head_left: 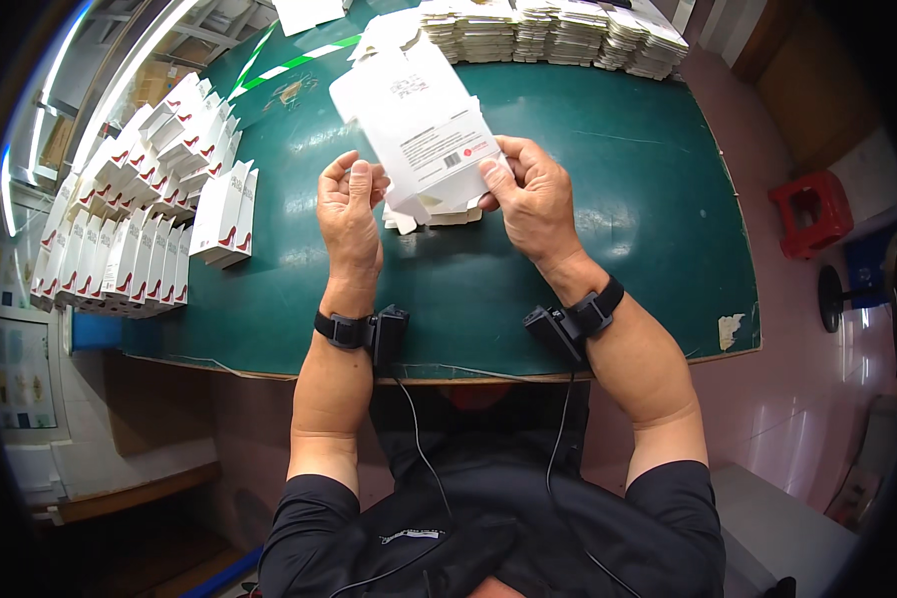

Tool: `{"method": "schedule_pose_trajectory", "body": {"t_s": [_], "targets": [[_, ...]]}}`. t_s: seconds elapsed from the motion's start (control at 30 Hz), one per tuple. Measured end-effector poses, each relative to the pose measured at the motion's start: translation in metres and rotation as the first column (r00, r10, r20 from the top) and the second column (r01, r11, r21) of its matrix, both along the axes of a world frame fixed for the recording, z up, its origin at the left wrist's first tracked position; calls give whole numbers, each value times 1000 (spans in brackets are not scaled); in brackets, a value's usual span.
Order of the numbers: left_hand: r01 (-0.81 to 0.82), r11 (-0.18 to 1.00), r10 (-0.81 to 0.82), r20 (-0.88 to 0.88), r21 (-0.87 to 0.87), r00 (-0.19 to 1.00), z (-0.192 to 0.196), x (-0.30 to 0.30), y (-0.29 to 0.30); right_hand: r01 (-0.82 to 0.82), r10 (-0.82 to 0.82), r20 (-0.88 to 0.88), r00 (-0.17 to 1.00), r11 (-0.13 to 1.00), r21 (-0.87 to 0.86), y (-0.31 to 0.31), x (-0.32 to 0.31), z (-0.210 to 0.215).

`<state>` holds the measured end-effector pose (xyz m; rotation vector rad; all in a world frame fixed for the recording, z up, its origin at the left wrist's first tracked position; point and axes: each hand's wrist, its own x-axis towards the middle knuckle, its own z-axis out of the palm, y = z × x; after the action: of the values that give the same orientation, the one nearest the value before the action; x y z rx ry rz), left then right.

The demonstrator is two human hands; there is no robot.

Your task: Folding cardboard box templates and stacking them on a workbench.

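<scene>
A white folding carton [419, 110], printed with text, a barcode and a small red mark, is tilted above the green table. My right hand [538, 194] pinches its lower right corner, thumb on the printed face and fingers behind. Beside the carton's lower left edge is my left hand [349, 204], its fingers loosely curled and the thumb apart from them. Whether its fingertips touch the side flap is hard to see. Flaps stick out at the carton's far and near ends. Partly hidden beneath it, more flat white cartons [439, 217] lie on the table.
Several standing white boxes with red shoe pictures [135, 249] crowd the table's left side, and a small group [225, 214] stands nearer. Stacks of flat cartons [548, 35] line the far edge. Green-and-white tape [299, 62] marks the green table [628, 219]. A red stool [810, 214] is at right.
</scene>
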<state>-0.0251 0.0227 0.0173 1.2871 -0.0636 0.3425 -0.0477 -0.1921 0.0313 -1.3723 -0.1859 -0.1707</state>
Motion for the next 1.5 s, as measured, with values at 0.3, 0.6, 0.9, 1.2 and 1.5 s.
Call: {"method": "schedule_pose_trajectory", "body": {"t_s": [0.3,0.6,0.9,1.2,1.5], "targets": [[-56,995,64,-92,86,994,-7,4,-5,106,-103,-90,991,994,34,-2,4,-2],[4,992,11,-116,126,993,-9,3,-4,165,-170,-128,977,985,-48,-7,12,-6],[0,988,14,-90,151,996,-13,3,-5,170,-187,-170,967,979,-110,-6,10,-5],[86,954,-45,-146,287,988,-21,5,-2,166,-195,-62,979,934,-315,-4,11,-14],[94,954,-47,-168,286,985,-21,6,-3,248,-230,100,968,809,-533,-7,11,-17]]}}
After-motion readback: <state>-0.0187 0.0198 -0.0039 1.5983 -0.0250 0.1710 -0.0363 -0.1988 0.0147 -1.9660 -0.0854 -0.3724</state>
